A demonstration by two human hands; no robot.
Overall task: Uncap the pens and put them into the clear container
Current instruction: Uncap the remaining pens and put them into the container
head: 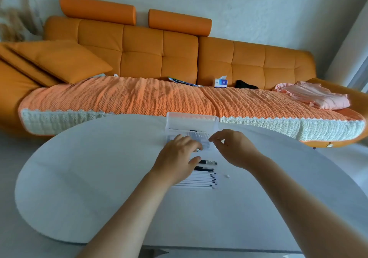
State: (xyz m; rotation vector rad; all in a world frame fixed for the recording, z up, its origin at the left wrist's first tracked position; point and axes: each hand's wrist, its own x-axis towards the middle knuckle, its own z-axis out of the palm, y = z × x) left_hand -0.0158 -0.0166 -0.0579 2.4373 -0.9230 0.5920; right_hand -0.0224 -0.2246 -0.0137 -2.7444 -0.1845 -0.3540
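A clear container (211, 120) with its lid raised stands at the far edge of the white table (99, 178); a few pens lie inside. My left hand (177, 158) reaches over its near edge with fairly straight fingers, and a dark pen tip (197, 150) shows under the fingertips. My right hand (233, 148) hovers just right of the container, thumb and forefinger drawn close together; whether they pinch anything is hidden. A row of several pens (201, 179) lies on the table below my left hand, partly covered by it. A small white cap (227, 176) lies to their right.
An orange sofa (139, 58) with a textured cover runs behind the table. On it are a cushion (59, 60), a tissue box (220, 82), a dark item and folded pink cloth (314, 96).
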